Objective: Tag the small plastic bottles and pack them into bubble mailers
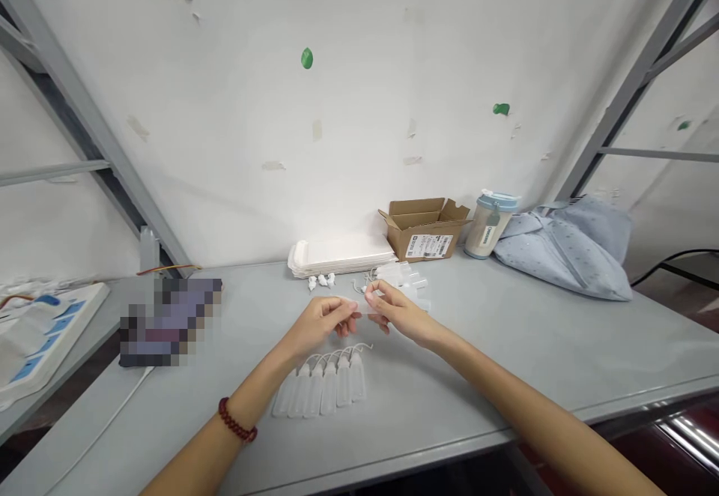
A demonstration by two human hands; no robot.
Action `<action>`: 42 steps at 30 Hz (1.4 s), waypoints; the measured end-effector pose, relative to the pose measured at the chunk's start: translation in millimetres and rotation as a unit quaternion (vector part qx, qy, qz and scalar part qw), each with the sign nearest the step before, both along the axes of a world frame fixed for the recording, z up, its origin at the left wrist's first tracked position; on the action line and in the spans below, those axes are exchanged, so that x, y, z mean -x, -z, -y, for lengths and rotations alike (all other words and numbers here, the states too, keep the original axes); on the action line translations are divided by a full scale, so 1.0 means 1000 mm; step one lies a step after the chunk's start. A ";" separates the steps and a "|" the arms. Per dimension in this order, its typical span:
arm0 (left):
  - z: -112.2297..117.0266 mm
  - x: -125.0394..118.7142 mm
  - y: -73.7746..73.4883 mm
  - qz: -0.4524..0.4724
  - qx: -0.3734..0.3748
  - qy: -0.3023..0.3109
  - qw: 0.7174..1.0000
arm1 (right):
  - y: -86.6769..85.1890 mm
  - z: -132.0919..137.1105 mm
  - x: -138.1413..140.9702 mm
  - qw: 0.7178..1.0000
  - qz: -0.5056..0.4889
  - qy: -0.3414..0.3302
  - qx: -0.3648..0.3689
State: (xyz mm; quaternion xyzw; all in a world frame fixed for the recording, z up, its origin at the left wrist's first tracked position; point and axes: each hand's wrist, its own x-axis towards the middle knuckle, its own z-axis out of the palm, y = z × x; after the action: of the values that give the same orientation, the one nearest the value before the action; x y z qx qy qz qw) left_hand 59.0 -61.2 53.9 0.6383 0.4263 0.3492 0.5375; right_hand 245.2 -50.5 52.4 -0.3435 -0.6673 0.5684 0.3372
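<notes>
My left hand (331, 315) and my right hand (398, 309) meet over the middle of the table, fingers closed in a pinch. Between them is a small translucent plastic piece (368, 306), gripped from both sides and partly hidden by the fingers. Just below, several translucent plastic sleeves (313, 391) with thin white cords lie in a slanted row. More translucent sleeves (396, 273) lie behind my right hand, some with cords. Beyond my left hand sit 3 small white pieces (322, 281), too small to identify.
A stack of white envelopes or flat packs (345, 255) lies against the wall beside an open cardboard box (424, 237). Farther right stand a blue-lidded tumbler (487, 230) and a pale blue cloth bag (562, 249). At left are a blurred-out device (171, 324), its cable and a white power strip (53, 346).
</notes>
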 end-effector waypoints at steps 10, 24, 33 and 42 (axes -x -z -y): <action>-0.002 0.003 0.000 0.009 -0.011 -0.018 1.000 | -0.001 -0.003 -0.003 0.965 0.108 0.104 -0.214; 0.002 -0.004 -0.004 -0.049 -0.036 0.006 0.998 | -0.001 -0.004 -0.001 0.977 0.090 0.105 -0.161; 0.001 -0.002 -0.001 0.039 0.058 -0.010 0.998 | 0.001 -0.002 -0.001 0.964 0.095 0.120 -0.219; 0.005 -0.001 -0.002 -0.149 -0.185 -0.031 0.971 | 0.002 -0.005 -0.001 0.978 0.080 0.116 -0.153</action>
State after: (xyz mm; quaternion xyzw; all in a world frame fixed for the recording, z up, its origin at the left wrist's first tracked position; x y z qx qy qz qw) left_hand 60.5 -66.5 56.2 0.7583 0.4487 0.3395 0.3293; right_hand 246.0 -45.2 50.4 -0.4073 -0.7268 0.3868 0.3952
